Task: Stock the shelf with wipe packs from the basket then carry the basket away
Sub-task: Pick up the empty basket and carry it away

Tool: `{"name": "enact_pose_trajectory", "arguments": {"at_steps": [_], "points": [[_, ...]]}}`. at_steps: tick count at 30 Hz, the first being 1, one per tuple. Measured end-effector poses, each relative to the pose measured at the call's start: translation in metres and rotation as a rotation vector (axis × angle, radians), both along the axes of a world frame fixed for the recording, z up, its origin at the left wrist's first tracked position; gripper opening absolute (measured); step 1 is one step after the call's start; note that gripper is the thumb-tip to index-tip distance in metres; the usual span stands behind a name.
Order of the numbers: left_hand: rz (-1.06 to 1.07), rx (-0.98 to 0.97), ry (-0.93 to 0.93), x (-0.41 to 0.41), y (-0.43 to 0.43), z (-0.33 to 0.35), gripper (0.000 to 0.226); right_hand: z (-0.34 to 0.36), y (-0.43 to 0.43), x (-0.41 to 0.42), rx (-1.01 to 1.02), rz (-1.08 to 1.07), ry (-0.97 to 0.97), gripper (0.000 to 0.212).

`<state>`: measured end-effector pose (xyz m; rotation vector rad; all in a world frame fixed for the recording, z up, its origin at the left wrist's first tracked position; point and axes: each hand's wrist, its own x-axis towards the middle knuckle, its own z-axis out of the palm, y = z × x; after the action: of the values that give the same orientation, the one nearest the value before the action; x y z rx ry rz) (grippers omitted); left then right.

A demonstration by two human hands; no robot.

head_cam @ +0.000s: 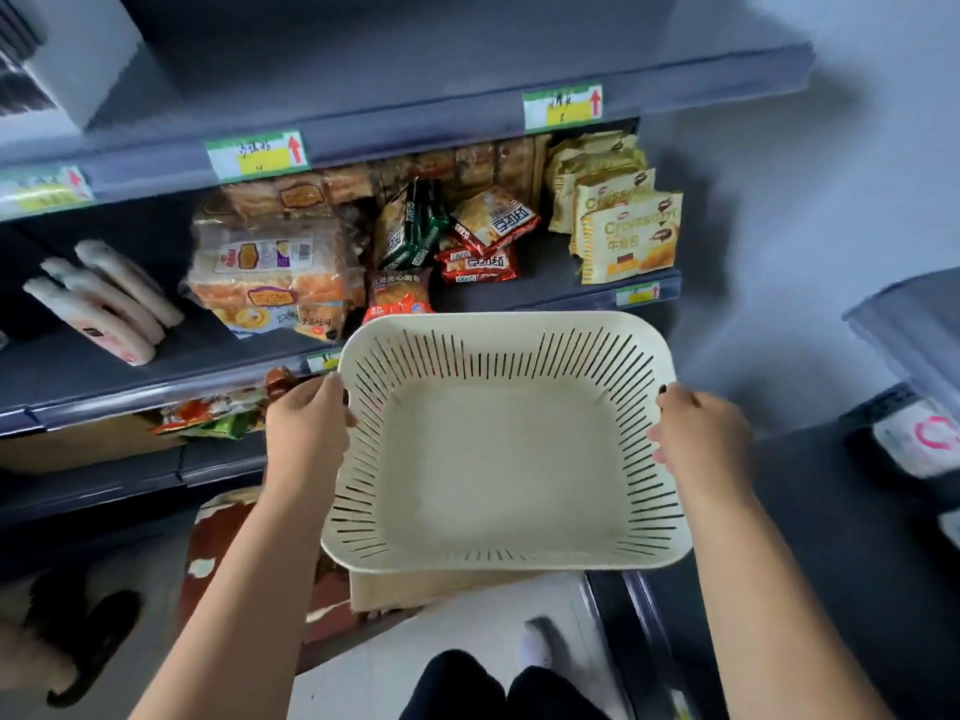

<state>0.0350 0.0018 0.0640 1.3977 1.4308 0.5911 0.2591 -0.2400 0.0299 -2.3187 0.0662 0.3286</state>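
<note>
Cream slotted plastic basket (498, 459), empty, hangs before the grey metal shelf (52, 371), left hand (306, 423) and right hand (701, 433) each curled round a side rim; apparent white wipe packs (104, 298) lie shelved at left; advise a level carry, turning clear of the shelf edge.

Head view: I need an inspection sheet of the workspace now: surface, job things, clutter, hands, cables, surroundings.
Surface: dark shelf, partly stocked, bare patch at its left front.
Job's things: cream slotted basket, empty, held in front of the shelf; three white wipe packs lie side by side at the shelf's left.
Clutter: bread bags, red snack packs and croissant packs to the right of the wipe packs.
Hands: left hand grips the basket's left rim; right hand grips its right rim.
Cables: nothing seen.
Surroundings: price tags on the shelf edge above; another unit at the right, blurred.
</note>
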Motion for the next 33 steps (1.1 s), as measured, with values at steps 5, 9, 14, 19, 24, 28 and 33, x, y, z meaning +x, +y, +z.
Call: {"name": "enact_pose_trajectory", "arguments": {"at_steps": [5,9,14,19,24,28,33], "points": [[-0.130,-0.047,-0.070,-0.003,-0.012,0.026,0.024,0.037,-0.043,-0.036,0.002,-0.132,-0.070,0.048],[-0.285,-0.011,-0.118,-0.004,-0.029,0.034,0.023,0.060,-0.075,-0.094,-0.030,-0.274,-0.121,0.055],[-0.517,-0.035,-0.144,-0.010,-0.068,0.038,0.025,0.068,-0.141,-0.184,-0.132,-0.489,-0.149,0.058],[-0.794,-0.072,-0.128,-0.009,-0.150,0.045,0.022,0.067,-0.220,-0.280,-0.208,-0.806,-0.128,0.054],[-1.120,-0.114,-0.146,-0.033,-0.257,0.035,0.020,0.062,-0.292,-0.400,-0.292,-1.095,-0.104,0.047],[-1.400,-0.135,-0.119,-0.064,-0.354,0.026,0.023,0.057,-0.341,-0.498,-0.324,-1.350,-0.031,0.040],[-1.704,-0.185,0.009,-0.139,-0.492,0.013,0.015,0.050,-0.396,-0.633,-0.283,-1.701,0.070,0.041]]}}
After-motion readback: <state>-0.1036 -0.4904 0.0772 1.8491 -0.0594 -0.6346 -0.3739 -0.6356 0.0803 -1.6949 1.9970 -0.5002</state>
